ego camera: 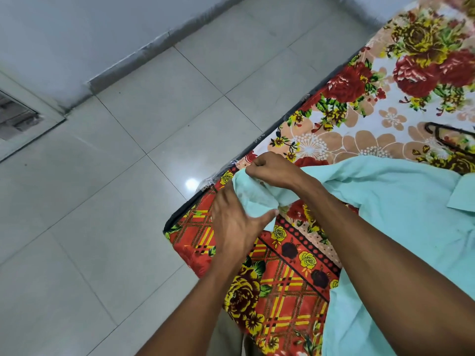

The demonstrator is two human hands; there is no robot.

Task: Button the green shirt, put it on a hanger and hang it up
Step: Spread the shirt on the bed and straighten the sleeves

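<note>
Shirt stretches rightward across the bed from its bunched end, gripped by right hand and pinched by left hand.

shirt on bed, hanger behind
</note>
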